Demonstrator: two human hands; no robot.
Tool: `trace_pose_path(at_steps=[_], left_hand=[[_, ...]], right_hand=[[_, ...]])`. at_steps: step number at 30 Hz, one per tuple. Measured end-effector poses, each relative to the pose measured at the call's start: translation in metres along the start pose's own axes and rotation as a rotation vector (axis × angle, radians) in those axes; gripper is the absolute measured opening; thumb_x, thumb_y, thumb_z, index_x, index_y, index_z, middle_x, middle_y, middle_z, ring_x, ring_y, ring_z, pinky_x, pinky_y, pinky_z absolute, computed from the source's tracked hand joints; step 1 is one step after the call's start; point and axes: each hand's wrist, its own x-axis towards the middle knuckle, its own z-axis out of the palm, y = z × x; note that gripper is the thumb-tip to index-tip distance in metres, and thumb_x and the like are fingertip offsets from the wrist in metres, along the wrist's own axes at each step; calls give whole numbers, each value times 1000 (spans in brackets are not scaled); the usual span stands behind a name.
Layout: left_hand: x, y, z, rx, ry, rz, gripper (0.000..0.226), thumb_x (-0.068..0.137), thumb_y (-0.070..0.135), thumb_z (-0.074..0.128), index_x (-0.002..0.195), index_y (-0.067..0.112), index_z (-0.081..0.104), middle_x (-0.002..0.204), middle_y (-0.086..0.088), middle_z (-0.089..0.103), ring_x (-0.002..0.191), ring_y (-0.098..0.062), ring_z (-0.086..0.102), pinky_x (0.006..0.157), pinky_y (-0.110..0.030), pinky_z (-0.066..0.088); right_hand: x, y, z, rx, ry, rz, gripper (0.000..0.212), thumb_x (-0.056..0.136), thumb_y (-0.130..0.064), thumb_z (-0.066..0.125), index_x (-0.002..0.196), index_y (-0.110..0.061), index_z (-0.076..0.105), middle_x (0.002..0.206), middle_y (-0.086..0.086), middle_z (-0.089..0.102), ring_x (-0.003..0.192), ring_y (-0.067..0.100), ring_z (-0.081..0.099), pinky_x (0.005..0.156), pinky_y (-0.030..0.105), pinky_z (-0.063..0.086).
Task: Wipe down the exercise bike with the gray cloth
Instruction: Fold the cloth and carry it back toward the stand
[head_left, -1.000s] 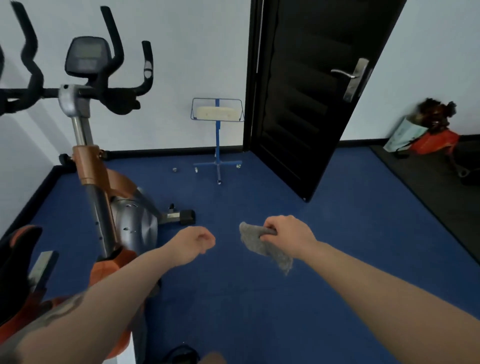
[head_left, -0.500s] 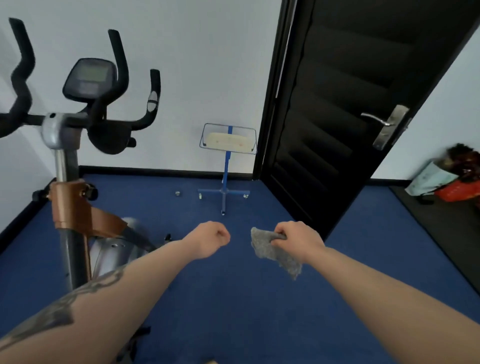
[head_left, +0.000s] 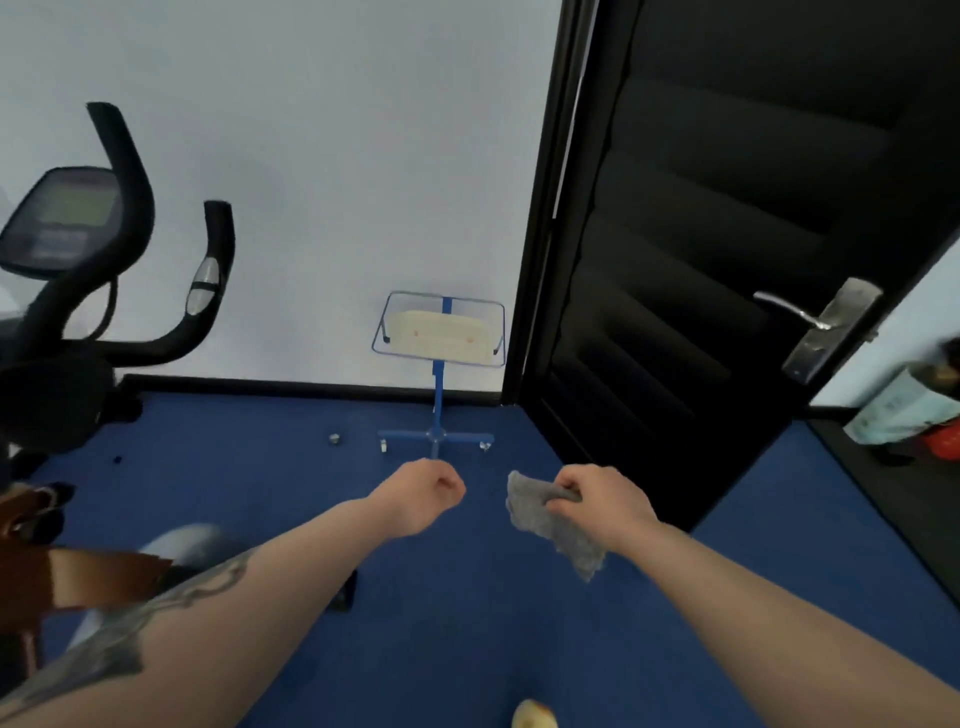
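Note:
The exercise bike (head_left: 98, 291) stands at the left edge, with black handlebars, a grey console and a brown frame piece lower down; most of its body is cut off by the frame. My right hand (head_left: 597, 506) grips the crumpled gray cloth (head_left: 550, 525) in mid-air over the blue floor, well to the right of the bike. My left hand (head_left: 423, 493) is held out beside it in a loose fist with nothing in it. Neither hand touches the bike.
A blue wheeled stand (head_left: 439, 364) with a wire tray stands against the white wall ahead. A black door (head_left: 727, 260) hangs open on the right. Bags (head_left: 914, 415) lie at the far right on the dark floor.
The view has swung up and to the right, so the bike has slid toward the left edge and the door fills more of the frame. Both hands keep their pose and the cloth stays gripped.

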Motion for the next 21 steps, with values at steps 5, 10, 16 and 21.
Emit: trace_pose_path(at_steps=[5, 10, 16, 21], left_hand=[[74, 32, -5, 36, 21, -18, 17, 97, 13, 46, 96, 11, 63, 95, 0, 62, 85, -20, 56, 88, -38, 50], [123, 55, -15, -31, 126, -61, 20, 95, 15, 46, 96, 8, 64, 85, 0, 58, 75, -18, 47, 68, -30, 42], [169, 44, -41, 7, 133, -116, 23, 97, 21, 47, 99, 8, 65, 89, -3, 62, 73, -18, 50, 68, -32, 45], [218, 18, -91, -9, 113, -113, 16, 97, 26, 51, 101, 21, 66, 97, 5, 64, 94, -21, 64, 86, -38, 53]], right_hand=[[67, 31, -47, -4, -1, -49, 10, 89, -43, 59, 90, -34, 63, 83, -13, 64, 78, 6, 59, 65, 29, 49], [132, 40, -80, -6, -7, -91, 13, 89, -42, 59, 79, -35, 56, 78, -11, 60, 74, 9, 58, 58, 29, 43], [200, 21, -74, 47, -44, -123, 14, 88, -42, 60, 91, -30, 65, 86, -10, 65, 80, 12, 62, 72, 36, 54], [271, -6, -70, 49, -52, -120, 13, 89, -42, 60, 92, -30, 65, 89, -10, 65, 83, 12, 61, 72, 35, 53]])
